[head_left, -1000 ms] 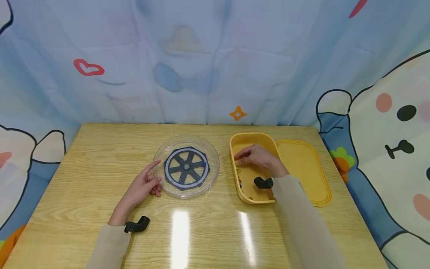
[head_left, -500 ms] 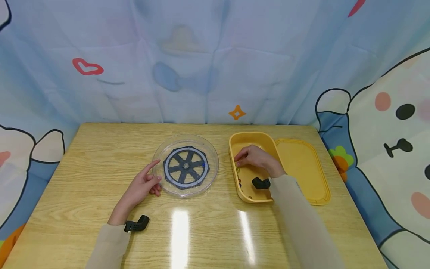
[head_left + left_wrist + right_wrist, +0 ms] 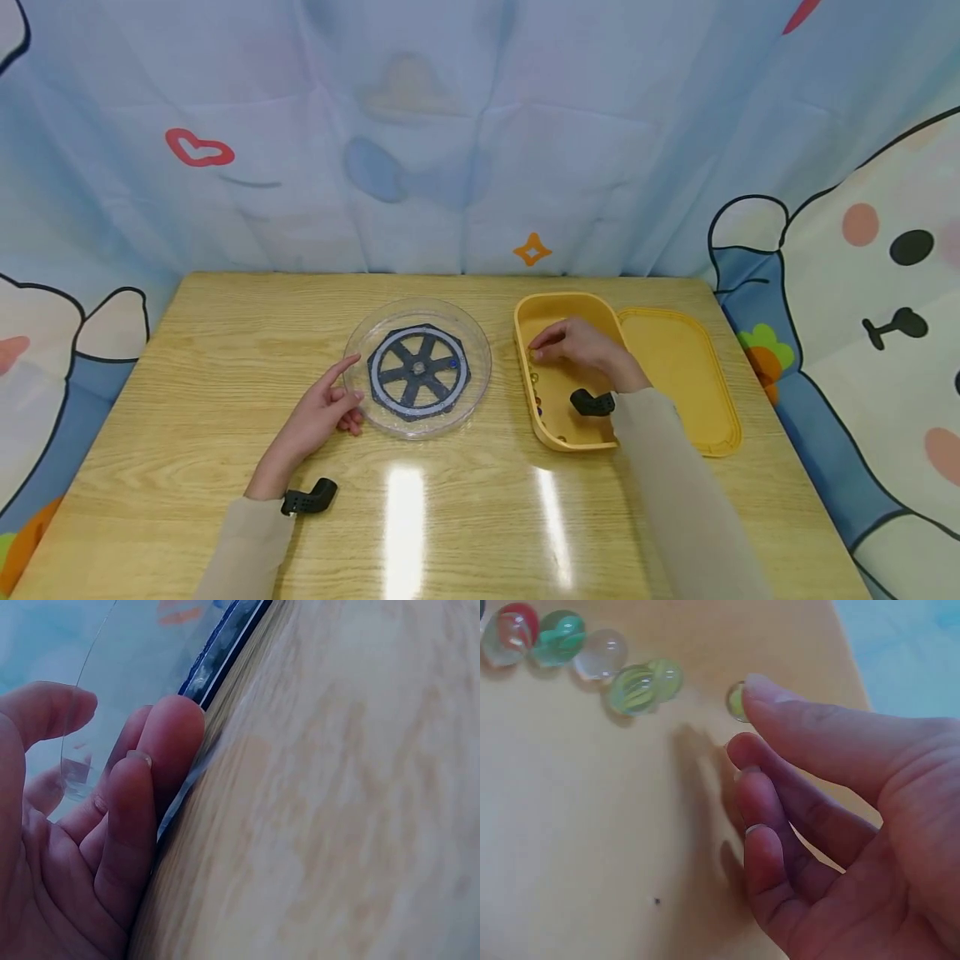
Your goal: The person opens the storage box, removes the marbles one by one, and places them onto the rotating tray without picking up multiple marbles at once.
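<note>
My right hand (image 3: pixel 581 346) is inside the yellow plastic tub (image 3: pixel 573 451), by its left wall. In the right wrist view, a yellow-swirled glass marble (image 3: pixel 736 703) sits at the thumb tip, partly covered by the thumb; the hand appears to pinch it, though the index finger is hidden. The other fingers curl loosely. My left hand (image 3: pixel 313 421) rests on the table at the left rim of a clear round dish (image 3: pixel 480 379), thumb and index finger touching its edge. Within the dish lies a dark spoked wheel-shaped piece (image 3: pixel 415 392) with a light ring; a blue marble (image 3: pixel 453 364) is on it.
More marbles lie along the tub's left side, among them a green one (image 3: pixel 559 637), a clear one (image 3: pixel 600 655) and a yellow one (image 3: pixel 634 690). The yellow lid (image 3: pixel 678 375) lies flat right of the tub. A printed curtain (image 3: pixel 450 208) hangs behind the table.
My right hand has risen slightly and shifted away from the tub's left wall, with the yellow marble at its fingertips. My left hand and the dish have stayed in place.
</note>
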Tool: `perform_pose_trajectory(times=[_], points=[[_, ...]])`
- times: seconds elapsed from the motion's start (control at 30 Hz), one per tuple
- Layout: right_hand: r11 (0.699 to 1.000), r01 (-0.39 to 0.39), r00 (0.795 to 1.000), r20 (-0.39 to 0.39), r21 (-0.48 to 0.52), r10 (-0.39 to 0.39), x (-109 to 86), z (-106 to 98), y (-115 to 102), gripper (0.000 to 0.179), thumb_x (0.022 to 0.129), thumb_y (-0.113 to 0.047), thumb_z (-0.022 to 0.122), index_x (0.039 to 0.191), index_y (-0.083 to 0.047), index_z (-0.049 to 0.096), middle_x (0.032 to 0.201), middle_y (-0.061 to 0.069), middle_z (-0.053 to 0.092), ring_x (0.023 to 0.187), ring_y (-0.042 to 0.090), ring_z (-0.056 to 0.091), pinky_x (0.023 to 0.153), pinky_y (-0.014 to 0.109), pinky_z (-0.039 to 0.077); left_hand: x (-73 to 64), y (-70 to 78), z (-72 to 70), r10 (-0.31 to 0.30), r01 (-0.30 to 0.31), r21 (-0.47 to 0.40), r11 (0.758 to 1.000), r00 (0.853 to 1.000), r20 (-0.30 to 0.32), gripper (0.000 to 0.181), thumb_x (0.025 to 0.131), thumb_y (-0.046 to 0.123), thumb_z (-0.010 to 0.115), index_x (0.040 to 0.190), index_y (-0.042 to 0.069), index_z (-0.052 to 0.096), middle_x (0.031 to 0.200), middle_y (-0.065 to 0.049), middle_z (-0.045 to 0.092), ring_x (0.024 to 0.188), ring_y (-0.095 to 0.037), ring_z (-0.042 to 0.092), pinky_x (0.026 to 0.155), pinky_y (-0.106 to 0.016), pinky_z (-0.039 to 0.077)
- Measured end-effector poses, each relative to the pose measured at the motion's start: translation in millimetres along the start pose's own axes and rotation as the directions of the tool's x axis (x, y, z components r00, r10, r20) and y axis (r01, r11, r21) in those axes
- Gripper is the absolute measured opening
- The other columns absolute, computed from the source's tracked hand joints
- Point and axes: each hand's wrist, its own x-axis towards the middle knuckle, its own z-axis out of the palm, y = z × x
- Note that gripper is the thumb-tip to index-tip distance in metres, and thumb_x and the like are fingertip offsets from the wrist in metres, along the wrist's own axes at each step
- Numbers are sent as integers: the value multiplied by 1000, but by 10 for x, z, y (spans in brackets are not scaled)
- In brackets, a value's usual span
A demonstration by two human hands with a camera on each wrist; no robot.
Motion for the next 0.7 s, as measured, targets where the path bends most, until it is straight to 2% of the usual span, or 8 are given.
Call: perform_pose_trajectory(times=[0.2,0.43,0.57,0.7], points=[[999,2,999,-53,43,0,-49,-75,-59,23,94,-13,71,111,1,73,107,10,72,98,26,64,89,38,51,1,14,-3,-7,7,-2,1000,1000,-2,61,103,12,56,158,18,28,75,-18,62,62,-26,67,60,-35,59],[991,75,987,-148,109,-59,-104,-92,-161,23,95,-6,67,115,5,70,109,16,71,102,33,67,91,43,54,4,6,3,6,-6,-1,1000,1000,1,61,104,12,55,158,16,28,75,-18,63,62,-26,67,60,-34,58],[989,100,976,-203,109,-76,-147,-58,-258,25,93,-11,72,115,2,72,112,16,71,102,30,67,92,49,53,5,-2,7,10,-10,-6,1000,1000,4,61,104,11,54,158,15,27,74,-17,63,61,-25,67,60,-34,58],[990,120,963,-250,73,-98,-194,-7,-379,26,92,-17,75,114,-2,74,113,12,71,101,26,66,90,49,53,7,-3,9,10,-10,-12,1000,1000,1,61,103,11,54,158,14,27,74,-16,63,61,-24,66,59,-34,58]])
